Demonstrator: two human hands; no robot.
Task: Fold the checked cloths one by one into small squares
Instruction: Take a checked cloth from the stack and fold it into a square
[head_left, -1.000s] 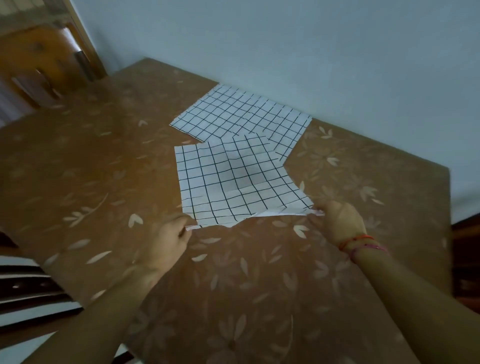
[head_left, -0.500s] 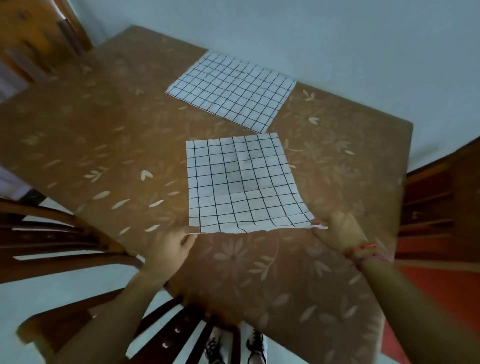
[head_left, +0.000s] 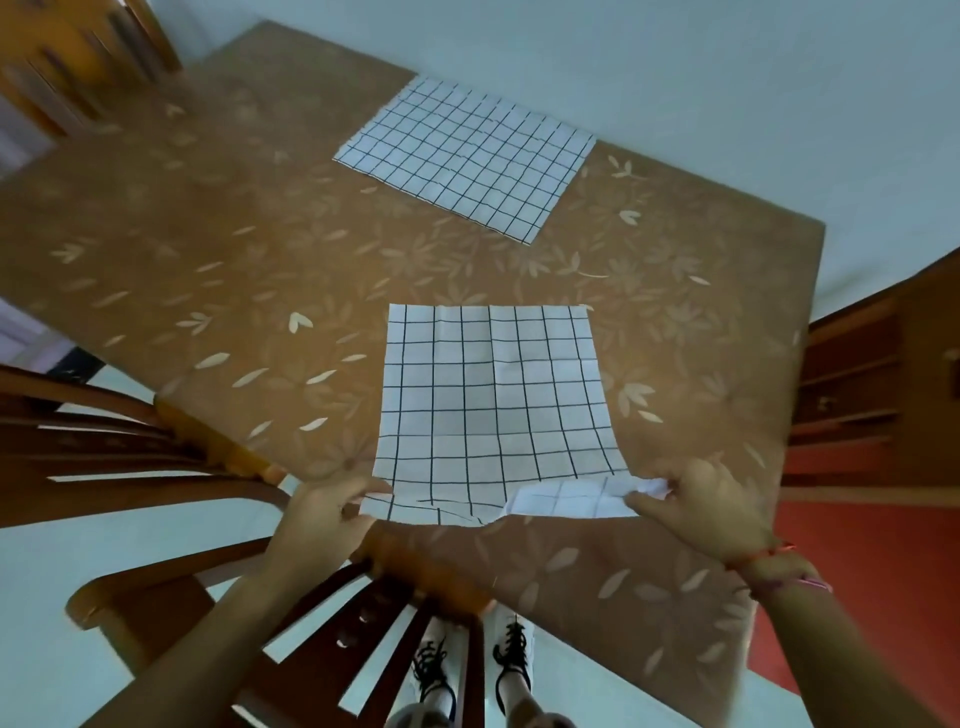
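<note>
Moved: near cloth (head_left: 493, 405) now lies closer to the table (head_left: 218, 291) edge, its near edge lifted.
Left hand (head_left: 324, 512): pinches near-left corner.
Right hand (head_left: 709, 506): pinches near-right corner.
Far cloth (head_left: 467, 156): flat, well apart.

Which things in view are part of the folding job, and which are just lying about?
Job: near cloth, near corners pinched by left hand and right hand; far cloth, flat, untouched.
Lying about: table, chair, shoes, cabinet.
</note>
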